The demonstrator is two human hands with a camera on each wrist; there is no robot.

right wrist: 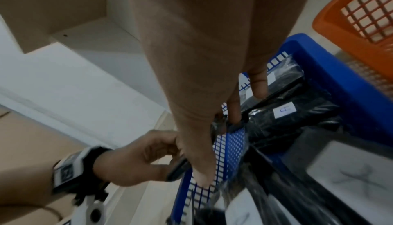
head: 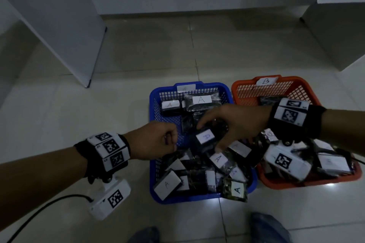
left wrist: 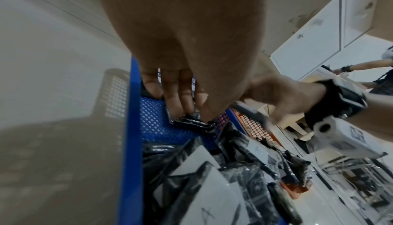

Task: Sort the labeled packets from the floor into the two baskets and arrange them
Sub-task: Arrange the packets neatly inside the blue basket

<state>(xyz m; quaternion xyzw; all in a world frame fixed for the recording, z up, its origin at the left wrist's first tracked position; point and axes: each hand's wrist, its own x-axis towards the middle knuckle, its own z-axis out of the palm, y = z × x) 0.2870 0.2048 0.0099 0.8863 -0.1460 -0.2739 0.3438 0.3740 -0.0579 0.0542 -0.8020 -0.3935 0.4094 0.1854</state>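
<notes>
A blue basket [head: 151, 173] tagged A holds many black packets with white A labels. Beside it on the right stands an orange basket [head: 246, 83] tagged B, with packets heaped in its near half. My right hand [head: 209, 137] reaches across the blue basket and grips a black packet [head: 198, 145] between thumb and fingers, lifted above the pile. At the blue basket's left rim, my left hand [head: 172, 140] is curled, and the left wrist view shows its fingers and thumb pinching a small black packet [left wrist: 192, 122]. One A packet [head: 235, 189] hangs over the blue basket's front rim.
Both baskets sit on a pale tiled floor [head: 98, 124]. White cabinet panels stand at the left [head: 59, 25] and right [head: 345, 35], with a low step [head: 197, 2] behind. A black cable [head: 49, 203] trails at lower left. My knees [head: 270, 229] are at the bottom edge.
</notes>
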